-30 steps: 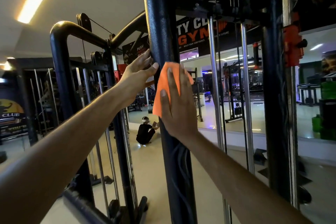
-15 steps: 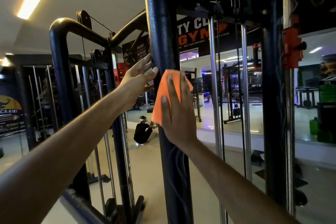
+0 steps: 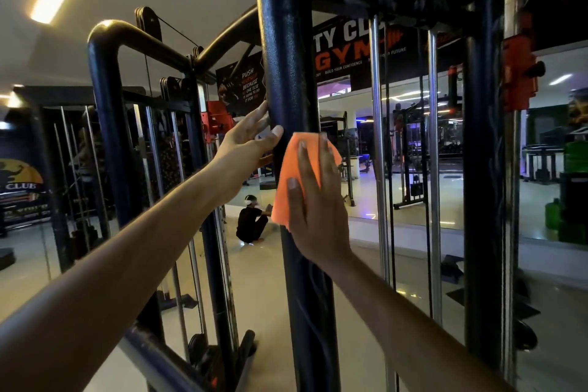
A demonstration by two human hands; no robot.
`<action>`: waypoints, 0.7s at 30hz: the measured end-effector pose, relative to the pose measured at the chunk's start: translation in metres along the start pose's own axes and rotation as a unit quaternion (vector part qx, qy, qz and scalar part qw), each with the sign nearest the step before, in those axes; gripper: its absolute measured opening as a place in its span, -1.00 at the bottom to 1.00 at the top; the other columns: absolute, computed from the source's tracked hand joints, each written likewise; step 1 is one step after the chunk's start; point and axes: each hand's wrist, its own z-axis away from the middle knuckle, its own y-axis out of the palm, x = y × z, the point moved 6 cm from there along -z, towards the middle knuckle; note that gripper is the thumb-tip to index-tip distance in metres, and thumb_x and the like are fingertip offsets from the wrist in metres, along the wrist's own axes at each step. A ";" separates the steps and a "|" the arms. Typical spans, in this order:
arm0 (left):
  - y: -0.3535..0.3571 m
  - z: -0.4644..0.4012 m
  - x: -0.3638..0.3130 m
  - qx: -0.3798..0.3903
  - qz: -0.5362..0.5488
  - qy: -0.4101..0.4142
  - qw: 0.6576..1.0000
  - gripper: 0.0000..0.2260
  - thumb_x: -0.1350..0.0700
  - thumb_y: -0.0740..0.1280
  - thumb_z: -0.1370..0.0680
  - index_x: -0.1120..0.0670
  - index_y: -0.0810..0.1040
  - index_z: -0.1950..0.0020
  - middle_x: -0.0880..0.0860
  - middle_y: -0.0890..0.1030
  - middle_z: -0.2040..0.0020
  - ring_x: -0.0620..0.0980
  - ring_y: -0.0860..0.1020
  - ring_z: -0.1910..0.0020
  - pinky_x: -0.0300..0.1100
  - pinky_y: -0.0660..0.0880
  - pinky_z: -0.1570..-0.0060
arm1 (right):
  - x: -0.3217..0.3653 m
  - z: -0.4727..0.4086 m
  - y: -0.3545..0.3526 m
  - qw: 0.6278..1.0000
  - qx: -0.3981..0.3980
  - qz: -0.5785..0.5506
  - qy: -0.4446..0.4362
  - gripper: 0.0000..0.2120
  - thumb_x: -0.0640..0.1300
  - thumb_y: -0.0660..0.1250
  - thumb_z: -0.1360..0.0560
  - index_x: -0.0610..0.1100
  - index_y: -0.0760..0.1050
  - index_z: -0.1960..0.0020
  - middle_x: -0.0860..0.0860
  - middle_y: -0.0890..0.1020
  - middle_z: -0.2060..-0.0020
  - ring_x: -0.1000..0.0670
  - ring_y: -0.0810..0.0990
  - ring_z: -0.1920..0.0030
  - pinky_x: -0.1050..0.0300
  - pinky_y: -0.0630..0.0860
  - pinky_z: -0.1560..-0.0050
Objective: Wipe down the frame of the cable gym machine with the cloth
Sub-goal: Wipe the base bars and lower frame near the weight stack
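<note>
A thick black upright post (image 3: 286,41) of the cable machine frame runs from top to bottom through the middle of the view. My right hand (image 3: 315,210) presses an orange cloth (image 3: 292,175) flat against the post at about mid-height, fingers straight and pointing up. My left hand (image 3: 246,143) rests on the left side of the same post just above and beside the cloth, fingers extended and thumb touching the post's front. The lower edge of the cloth is hidden behind my right palm.
Chrome guide rods (image 3: 377,137) and another black upright (image 3: 480,169) with an orange bracket (image 3: 518,73) stand to the right. A curved black frame tube (image 3: 105,79) is at the left. A crouching person (image 3: 251,223) shows in the mirror behind.
My right hand has slid the cloth down the post. My left hand has stayed on the left side of the post, and the view has tilted slightly downward.
</note>
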 end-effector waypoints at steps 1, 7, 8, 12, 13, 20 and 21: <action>0.002 0.004 0.004 0.002 0.004 -0.006 1.000 -0.42 0.06 0.40 -0.70 -0.22 0.30 -0.68 -0.12 0.50 -0.56 -0.07 0.50 -0.50 0.11 0.46 -0.48 | -0.004 0.022 0.005 1.000 0.002 0.004 0.011 -0.40 0.12 0.02 -0.81 0.07 -0.05 -0.79 0.06 -0.18 -0.77 -0.11 -0.07 -0.77 -0.40 0.45 -0.51; 0.011 0.026 0.031 0.012 -0.007 -0.040 0.999 -0.44 0.04 0.35 -0.73 -0.25 0.27 -0.68 -0.24 0.60 -0.42 -0.21 0.57 -0.37 0.03 0.50 -0.41 | -0.019 0.091 0.019 0.999 0.025 0.031 0.021 -0.40 0.14 -0.01 -0.81 0.01 0.00 -0.79 -0.05 -0.13 -0.78 -0.18 -0.07 -0.77 -0.44 0.41 -0.52; 0.011 0.025 0.031 0.011 -0.007 -0.041 0.999 -0.45 0.04 0.34 -0.73 -0.25 0.27 -0.68 -0.27 0.62 -0.39 -0.22 0.58 -0.36 0.04 0.50 -0.42 | -0.016 0.073 0.016 0.999 0.021 0.021 0.016 -0.40 0.13 0.00 -0.80 0.00 0.00 -0.79 -0.04 -0.14 -0.78 -0.18 -0.07 -0.77 -0.44 0.42 -0.51; 0.014 0.026 0.027 0.003 -0.004 -0.044 0.999 -0.48 0.08 0.32 -0.74 -0.23 0.29 -0.67 -0.40 0.67 -0.20 -0.21 0.59 -0.36 0.02 0.50 -0.41 | 0.000 -0.002 0.000 1.000 -0.003 0.001 0.008 -0.40 0.13 0.01 -0.80 -0.02 0.03 -0.78 -0.05 -0.07 -0.78 -0.15 -0.01 -0.76 -0.33 0.40 -0.56; 0.014 0.027 0.026 0.003 -0.003 -0.047 0.999 -0.47 0.08 0.32 -0.74 -0.23 0.29 -0.68 -0.41 0.67 -0.19 -0.20 0.58 -0.37 0.03 0.50 -0.41 | 0.002 -0.008 -0.001 1.000 -0.012 0.005 0.002 -0.41 0.11 0.03 -0.81 -0.03 0.04 -0.78 -0.06 -0.05 -0.77 -0.15 0.00 -0.76 -0.31 0.39 -0.57; 0.020 0.044 0.047 0.024 -0.004 -0.055 0.998 -0.46 0.11 0.28 -0.76 -0.16 0.22 -0.71 -0.21 0.63 -0.41 -0.17 0.58 -0.41 -0.06 0.52 -0.40 | -0.027 0.146 0.025 0.998 0.036 0.036 0.039 -0.42 0.10 0.04 -0.81 -0.06 0.07 -0.77 -0.12 -0.08 -0.77 -0.23 -0.04 -0.76 -0.44 0.41 -0.51; 0.021 0.046 0.049 0.025 -0.005 -0.056 0.998 -0.46 0.11 0.28 -0.76 -0.16 0.22 -0.71 -0.21 0.62 -0.42 -0.17 0.58 -0.41 -0.06 0.52 -0.41 | -0.029 0.153 0.026 0.998 0.043 0.034 0.039 -0.42 0.12 0.04 -0.81 -0.04 0.05 -0.77 -0.12 -0.08 -0.77 -0.23 -0.03 -0.76 -0.45 0.42 -0.50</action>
